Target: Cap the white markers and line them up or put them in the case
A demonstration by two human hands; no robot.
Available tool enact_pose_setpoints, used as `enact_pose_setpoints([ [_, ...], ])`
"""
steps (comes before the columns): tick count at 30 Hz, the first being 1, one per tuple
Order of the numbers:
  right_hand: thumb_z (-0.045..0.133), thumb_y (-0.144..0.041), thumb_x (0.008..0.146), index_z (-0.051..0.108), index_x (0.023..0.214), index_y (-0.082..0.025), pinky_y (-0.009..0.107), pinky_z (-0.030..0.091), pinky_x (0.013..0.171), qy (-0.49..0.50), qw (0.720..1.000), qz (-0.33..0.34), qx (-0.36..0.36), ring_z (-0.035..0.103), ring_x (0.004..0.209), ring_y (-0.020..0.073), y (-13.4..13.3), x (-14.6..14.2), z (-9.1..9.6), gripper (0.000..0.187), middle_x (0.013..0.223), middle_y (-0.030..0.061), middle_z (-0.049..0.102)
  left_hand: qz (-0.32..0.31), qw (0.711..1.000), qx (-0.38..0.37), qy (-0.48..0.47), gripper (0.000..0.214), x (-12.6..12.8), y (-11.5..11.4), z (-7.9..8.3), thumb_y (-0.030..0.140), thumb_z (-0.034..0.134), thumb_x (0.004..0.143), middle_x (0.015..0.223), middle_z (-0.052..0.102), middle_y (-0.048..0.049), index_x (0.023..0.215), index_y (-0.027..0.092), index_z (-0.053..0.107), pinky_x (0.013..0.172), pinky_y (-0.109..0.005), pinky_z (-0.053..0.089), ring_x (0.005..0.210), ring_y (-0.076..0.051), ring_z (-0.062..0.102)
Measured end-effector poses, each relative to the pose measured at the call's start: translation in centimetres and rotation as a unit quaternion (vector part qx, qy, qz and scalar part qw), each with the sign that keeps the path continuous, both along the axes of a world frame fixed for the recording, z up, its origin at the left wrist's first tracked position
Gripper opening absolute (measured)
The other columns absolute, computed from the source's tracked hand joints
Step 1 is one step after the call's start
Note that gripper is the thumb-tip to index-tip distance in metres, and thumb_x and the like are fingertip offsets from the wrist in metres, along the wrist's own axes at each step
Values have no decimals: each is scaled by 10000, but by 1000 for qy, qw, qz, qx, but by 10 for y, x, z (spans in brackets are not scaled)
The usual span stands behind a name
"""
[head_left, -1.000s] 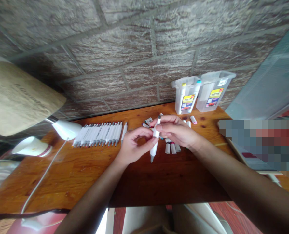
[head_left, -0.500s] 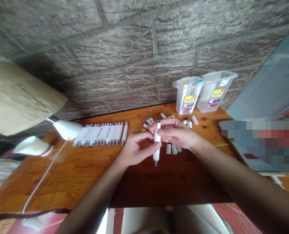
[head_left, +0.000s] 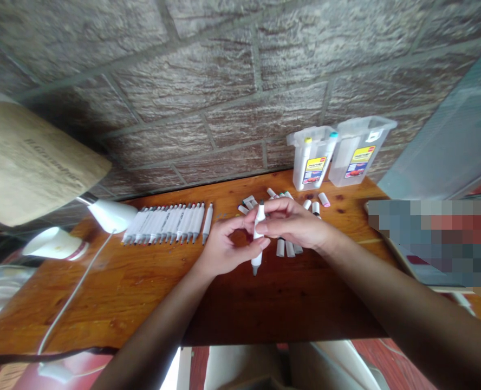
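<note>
A white double-ended marker point(head_left: 257, 254) with grey tips is held upright, slightly tilted, above the wooden table point(head_left: 114, 303). My left hand point(head_left: 226, 249) pinches its lower part between thumb and fingers. Higher up, my right hand point(head_left: 295, 223) grips the same marker near its dark upper tip. Loose marker caps point(head_left: 290, 249) lie beneath and behind my right hand, which partly hides them. To the left of my hands, several uncapped white markers point(head_left: 163, 225) lie side by side in a row, with one marker point(head_left: 208, 223) at its right end a little apart.
Two clear plastic marker boxes point(head_left: 311, 162) stand against the stone wall point(head_left: 224, 97); the left one holds a few markers. A lamp point(head_left: 112, 215), its white cable point(head_left: 73, 290) and a paper cup point(head_left: 56, 244) are on the left. A blurred-out tablet-like device point(head_left: 431, 244) lies right.
The marker has tilted a little and its lower end has shifted slightly left. Both hands keep hold of it, nearly in the same place.
</note>
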State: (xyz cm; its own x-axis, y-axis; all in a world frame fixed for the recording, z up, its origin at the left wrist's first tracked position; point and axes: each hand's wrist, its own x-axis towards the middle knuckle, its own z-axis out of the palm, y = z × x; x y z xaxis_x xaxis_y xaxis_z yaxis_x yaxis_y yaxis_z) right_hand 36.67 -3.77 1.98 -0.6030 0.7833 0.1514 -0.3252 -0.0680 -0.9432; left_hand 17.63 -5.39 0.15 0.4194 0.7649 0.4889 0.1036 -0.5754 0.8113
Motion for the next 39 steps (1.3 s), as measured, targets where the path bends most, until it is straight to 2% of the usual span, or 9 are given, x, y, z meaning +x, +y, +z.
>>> enact_pose_setpoints([
  [5,868,-354,722,802,959,-180,223,361,534,6,1000,-7,-3,522,617,84,0,0,-1,301,827,27,733,-2,1000,-5,-14,177,0,0,-1,349,795,812,804,759,-49,870,193,737,719,-312,585,727,-183,702],
  [9,852,-315,725,793,929,-178,216,324,503,33,999,-11,-13,514,576,72,1,0,0,253,769,10,709,-18,999,-41,-19,214,1,-1,7,378,786,829,833,782,-77,861,171,740,681,-296,587,707,-180,717],
  [14,807,-290,754,791,973,-186,213,273,463,57,998,-6,-31,427,490,62,2,2,2,243,611,-33,615,-70,989,-126,-32,257,3,-6,19,386,697,911,771,785,-94,936,134,741,528,-233,538,587,-150,687],
  [17,811,-282,757,790,1000,-180,204,263,461,60,998,-9,-32,361,485,48,3,3,1,265,604,-47,583,-79,986,-143,-37,262,2,-6,19,378,699,910,754,780,-92,937,120,731,520,-219,532,574,-139,677],
  [20,815,-280,760,789,1002,-168,191,242,457,64,998,5,-27,354,488,37,4,2,-1,268,625,-44,596,-84,987,-131,-46,231,1,-4,17,347,746,876,752,776,-82,901,118,722,570,-221,549,600,-136,681],
  [23,829,-279,751,798,959,-166,186,265,469,59,998,11,-24,420,524,35,3,1,0,238,735,-9,677,-86,989,-108,-55,194,1,-2,13,313,776,847,727,766,-61,875,128,724,599,-224,552,589,-126,667],
  [30,889,-301,694,817,923,-185,219,452,620,47,998,16,-24,590,669,89,1,3,1,267,836,19,744,-42,996,-54,-53,237,-1,2,3,290,883,708,809,771,-60,799,142,722,740,-255,561,741,-159,708],
  [34,898,-287,684,827,910,-188,247,505,729,46,999,26,-11,679,818,142,1,5,-2,257,845,19,745,-40,998,-36,-35,247,-2,1,1,266,896,686,807,766,-51,807,141,720,757,-253,555,737,-153,697],
  [39,886,-287,688,831,938,-173,233,498,717,32,998,46,-8,661,780,124,2,6,-2,280,845,33,751,-42,999,-16,-21,275,-2,2,2,301,902,680,772,753,-41,809,142,719,705,-243,547,696,-147,679],
])
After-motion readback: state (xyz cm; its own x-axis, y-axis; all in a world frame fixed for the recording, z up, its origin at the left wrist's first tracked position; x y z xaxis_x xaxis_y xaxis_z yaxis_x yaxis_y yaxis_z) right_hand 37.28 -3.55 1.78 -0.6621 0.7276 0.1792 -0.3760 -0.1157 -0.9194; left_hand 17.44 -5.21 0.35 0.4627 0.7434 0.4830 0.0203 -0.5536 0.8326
